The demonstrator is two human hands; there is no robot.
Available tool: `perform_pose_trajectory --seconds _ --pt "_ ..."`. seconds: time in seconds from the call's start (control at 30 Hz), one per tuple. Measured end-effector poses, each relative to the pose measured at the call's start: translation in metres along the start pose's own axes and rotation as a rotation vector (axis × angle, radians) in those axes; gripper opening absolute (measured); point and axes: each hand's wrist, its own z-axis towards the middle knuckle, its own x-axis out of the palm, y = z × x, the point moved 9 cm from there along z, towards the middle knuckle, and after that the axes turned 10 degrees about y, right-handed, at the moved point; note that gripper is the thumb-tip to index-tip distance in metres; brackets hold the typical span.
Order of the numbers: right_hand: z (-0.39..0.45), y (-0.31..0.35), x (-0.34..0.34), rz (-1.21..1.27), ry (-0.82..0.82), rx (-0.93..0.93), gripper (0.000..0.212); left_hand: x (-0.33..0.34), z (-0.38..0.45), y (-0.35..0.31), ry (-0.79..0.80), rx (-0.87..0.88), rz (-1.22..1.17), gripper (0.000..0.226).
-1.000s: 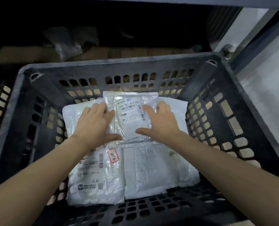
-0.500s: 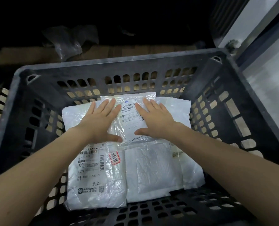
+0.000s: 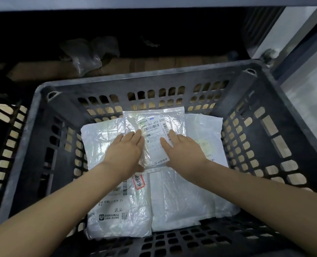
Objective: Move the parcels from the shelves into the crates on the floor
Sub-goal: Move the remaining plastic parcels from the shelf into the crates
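Crate: black slotted crate (image 3: pixel 105 89) stands on the floor, under a shelf edge (image 3: pixel 154 1); a second crate (image 3: pixel 3 127) stands just beside it on the left.
Load: white parcels lie flat across the crate bottom, among them a labelled parcel (image 3: pixel 117 210) near left and a plain parcel (image 3: pixel 180 201) near right.
Task item: clear-bagged parcel (image 3: pixel 155 138) lies on top of the stack, towards the far wall.
Grip: left hand (image 3: pixel 125 151) and right hand (image 3: pixel 181 151) lie flat, fingers straight, pressing its two sides; nothing clasped.
Step, as judged: seating the parcel. Press evenly, keep it level, then lift both palms straight up to avoid dragging it.
Surroundings: dim recess behind, with crumpled plastic (image 3: pixel 85 54); pale floor (image 3: pixel 308 101) to the right.
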Motion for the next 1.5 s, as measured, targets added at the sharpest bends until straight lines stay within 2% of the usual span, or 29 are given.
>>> perform_pose_trajectory --seconds 0.23,0.33,0.43,0.6,0.77,0.87,1.03,1.3,1.5 --pt "0.002 0.0 0.002 0.012 0.008 -0.002 0.075 -0.001 -0.003 -0.002 -0.007 -0.014 0.008 0.092" --pt "-0.007 0.001 0.0 -0.003 0.01 -0.001 0.078 -0.002 -0.01 -0.006 -0.126 -0.018 0.036 0.086" --pt "-0.017 0.004 0.004 -0.01 0.048 -0.001 0.079 0.003 -0.012 -0.005 -0.239 -0.031 0.072 0.064" --pt "-0.012 0.002 0.01 -0.02 0.055 -0.028 0.079 0.018 -0.004 -0.009 -0.14 -0.035 0.171 0.077" --pt "-0.004 -0.004 0.014 -0.076 0.057 -0.021 0.081 0.013 0.002 -0.014 -0.103 -0.009 0.194 0.069" --pt "-0.005 -0.008 0.007 -0.055 0.011 -0.02 0.07 0.004 -0.001 -0.012 -0.09 -0.01 0.159 0.066" --pt "-0.017 -0.016 -0.018 0.077 -0.016 -0.02 0.043 -0.021 -0.01 -0.007 -0.019 -0.009 0.134 0.052" --pt "-0.11 -0.056 -0.078 0.241 0.092 0.151 0.049 -0.097 -0.074 0.002 0.038 0.004 0.213 0.054" --pt "-0.204 -0.083 -0.185 0.294 0.128 0.241 0.05 -0.188 -0.162 0.029 0.1 0.01 0.23 0.058"
